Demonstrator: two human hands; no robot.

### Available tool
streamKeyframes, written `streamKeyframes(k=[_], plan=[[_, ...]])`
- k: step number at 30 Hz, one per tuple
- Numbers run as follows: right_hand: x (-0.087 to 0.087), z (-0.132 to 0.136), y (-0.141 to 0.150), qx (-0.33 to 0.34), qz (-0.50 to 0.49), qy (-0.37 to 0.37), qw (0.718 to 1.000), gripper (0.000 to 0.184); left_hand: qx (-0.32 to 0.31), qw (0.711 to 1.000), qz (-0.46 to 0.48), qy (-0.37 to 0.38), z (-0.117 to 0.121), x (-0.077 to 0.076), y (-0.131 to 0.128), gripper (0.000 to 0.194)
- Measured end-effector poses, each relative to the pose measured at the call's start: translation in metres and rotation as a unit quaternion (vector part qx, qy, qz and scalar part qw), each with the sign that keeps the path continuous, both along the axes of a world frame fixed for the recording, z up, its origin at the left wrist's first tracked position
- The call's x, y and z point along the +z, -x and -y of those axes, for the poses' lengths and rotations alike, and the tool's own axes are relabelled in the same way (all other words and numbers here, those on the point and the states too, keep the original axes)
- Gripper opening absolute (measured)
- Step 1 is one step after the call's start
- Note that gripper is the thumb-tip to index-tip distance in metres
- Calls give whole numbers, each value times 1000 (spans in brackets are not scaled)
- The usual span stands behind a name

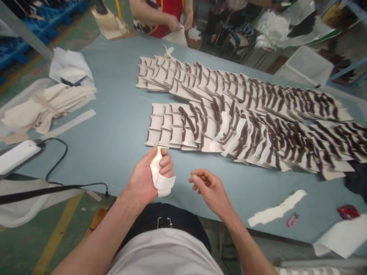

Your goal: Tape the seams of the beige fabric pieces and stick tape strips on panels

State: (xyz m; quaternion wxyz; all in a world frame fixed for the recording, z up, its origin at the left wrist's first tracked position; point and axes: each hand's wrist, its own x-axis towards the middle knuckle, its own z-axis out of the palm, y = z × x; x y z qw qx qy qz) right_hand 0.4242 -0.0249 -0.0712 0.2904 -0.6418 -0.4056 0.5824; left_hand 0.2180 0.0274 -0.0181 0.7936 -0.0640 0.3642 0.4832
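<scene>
My left hand is closed around a folded bundle of thin white strips, which look like paper or fabric; their loose ends stick out below the fingers. Just to the right, my right hand hovers over the near side of the table with thumb and fingers drawn together. Whatever lies between those fingertips, if anything, is too small to make out. Beyond both hands, a long row of overlapping cream pieces with dark brown edges lies on the table, with loose white strips on top.
A second row of similar pieces lies farther back on the blue-grey table. Cream fabric bundles and a white power strip are left. A cream strip, pink clipper-like tool and red object sit right. Another person works opposite.
</scene>
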Motion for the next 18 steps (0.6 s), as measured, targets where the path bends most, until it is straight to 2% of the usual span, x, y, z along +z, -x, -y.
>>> streamKeyframes(k=[3,6,10,12,16,18], plan=[[27,1,29,68,-1,-108,992,27,14,1000,-18,13,0,3,-4,54],[37,-2,47,116,22,-158,980,20,36,997,-70,14,0,1,-7,54],[34,-2,58,150,34,-156,976,18,60,989,-134,-14,3,-6,-6,47],[32,-1,61,146,36,-153,977,14,64,985,-157,-32,5,-12,-5,40],[28,-4,66,109,129,-239,956,32,77,980,-174,-50,7,-23,-6,31],[25,-8,69,121,144,-228,955,34,90,977,-186,-59,7,-27,-7,32]])
